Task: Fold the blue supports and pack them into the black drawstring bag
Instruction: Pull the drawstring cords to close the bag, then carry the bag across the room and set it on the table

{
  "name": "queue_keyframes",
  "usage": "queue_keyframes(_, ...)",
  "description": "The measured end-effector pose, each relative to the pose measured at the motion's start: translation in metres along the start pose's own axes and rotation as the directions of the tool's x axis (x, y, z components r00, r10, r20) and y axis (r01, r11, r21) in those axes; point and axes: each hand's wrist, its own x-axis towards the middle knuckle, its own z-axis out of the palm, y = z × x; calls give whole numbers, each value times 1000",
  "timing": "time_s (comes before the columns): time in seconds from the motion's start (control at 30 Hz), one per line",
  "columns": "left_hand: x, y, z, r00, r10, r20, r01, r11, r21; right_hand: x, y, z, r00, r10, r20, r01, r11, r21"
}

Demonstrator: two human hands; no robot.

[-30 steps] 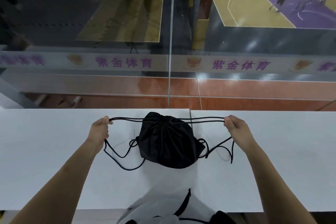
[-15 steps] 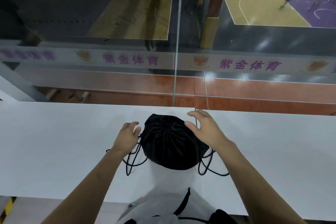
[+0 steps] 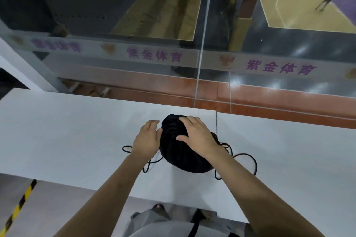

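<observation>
Supports hidden — hands (image 3: 196, 136) cover cinched bag (image 3: 185, 156).

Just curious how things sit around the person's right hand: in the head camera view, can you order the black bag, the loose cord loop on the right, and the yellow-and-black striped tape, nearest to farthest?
1. Black bag: directly under the right hand.
2. Cord loop: on the table, just right of the wrist.
3. Striped tape: far lower left, on the floor.

Both hands have let go of the cords (image 3: 244, 161). The right hand (image 3: 194, 136) now lies on the bag (image 3: 179, 152); the left hand (image 3: 147, 137) presses its side.
</observation>
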Motion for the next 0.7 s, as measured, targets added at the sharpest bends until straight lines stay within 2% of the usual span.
queue_keyframes(0.13, -8, -1, -6, 996, 86, 29, -86, 996, 27, -18, -9, -4, 995, 83, -46, -81, 995, 50)
queue_keyframes(0.33, -20, -6, -30, 961, 262, 87, -265, 964, 23, -67, -41, -17, 943, 237, -236, -221, 971, 93)
queue_keyframes(0.47, -41, -3, -50, 899, 403, 169, -411, 912, 14, -122, -79, -18, 868, 356, -346, -326, 935, 143)
queue_keyframes(0.7, -120, 22, -62, 736, 612, 291, -635, 773, -20, -250, -152, -10, 704, 540, -462, -464, 842, 277)
